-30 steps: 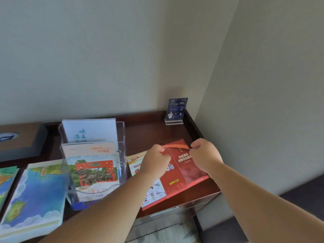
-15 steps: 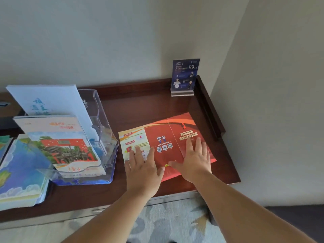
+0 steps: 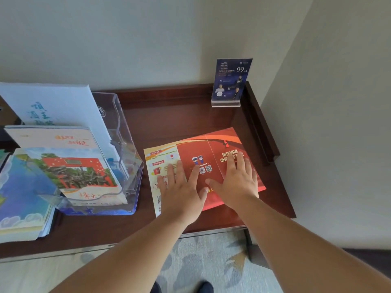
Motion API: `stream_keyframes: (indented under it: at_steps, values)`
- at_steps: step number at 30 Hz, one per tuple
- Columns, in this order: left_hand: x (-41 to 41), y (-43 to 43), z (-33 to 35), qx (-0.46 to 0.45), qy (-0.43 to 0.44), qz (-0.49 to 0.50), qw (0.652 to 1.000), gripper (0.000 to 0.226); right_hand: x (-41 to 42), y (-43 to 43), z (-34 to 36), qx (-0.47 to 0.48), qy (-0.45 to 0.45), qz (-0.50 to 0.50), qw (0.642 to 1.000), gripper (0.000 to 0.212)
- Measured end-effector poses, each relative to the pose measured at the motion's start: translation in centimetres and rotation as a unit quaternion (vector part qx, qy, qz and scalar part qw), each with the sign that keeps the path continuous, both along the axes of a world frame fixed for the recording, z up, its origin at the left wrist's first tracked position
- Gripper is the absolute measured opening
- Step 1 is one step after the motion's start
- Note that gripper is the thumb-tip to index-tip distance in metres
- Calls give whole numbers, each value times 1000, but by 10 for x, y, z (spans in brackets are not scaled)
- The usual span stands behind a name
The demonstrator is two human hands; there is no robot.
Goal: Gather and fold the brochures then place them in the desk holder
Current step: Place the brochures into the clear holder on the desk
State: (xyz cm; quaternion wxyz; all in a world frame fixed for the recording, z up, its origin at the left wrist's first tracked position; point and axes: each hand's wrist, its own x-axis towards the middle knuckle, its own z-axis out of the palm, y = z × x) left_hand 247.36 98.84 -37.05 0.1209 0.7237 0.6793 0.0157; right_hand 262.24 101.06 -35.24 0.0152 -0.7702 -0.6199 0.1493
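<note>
Red and unfolded, one brochure [image 3: 211,153] lies flat on the wooden desk [image 3: 169,115]. Both hands press on it with fingers spread, gripping nothing: left hand [image 3: 182,191] on its yellow panel, right hand [image 3: 237,182] at 3 o'clock of it. At 9 o'clock stands one clear holder [image 3: 124,157] with three brochures.

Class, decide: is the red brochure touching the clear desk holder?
Apart. The head view shows a strip of bare wood between the red brochure and the clear desk holder.
</note>
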Motion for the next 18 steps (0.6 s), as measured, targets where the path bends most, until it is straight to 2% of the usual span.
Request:
stream_keyframes:
  at_steps: [8, 14, 18]
  values:
    - [-8, 1, 0, 30, -8, -31, 999, 49, -11, 10, -11, -22, -14, -13, 1000, 106]
    - [-8, 8, -8, 29, 25, -38, 999, 61, -9, 9, -13, 8, 1, -33, 999, 101]
    - [-11, -2, -12, 34, 26, -59, 997, 65, -7, 21, -12, -18, 6, -44, 999, 105]
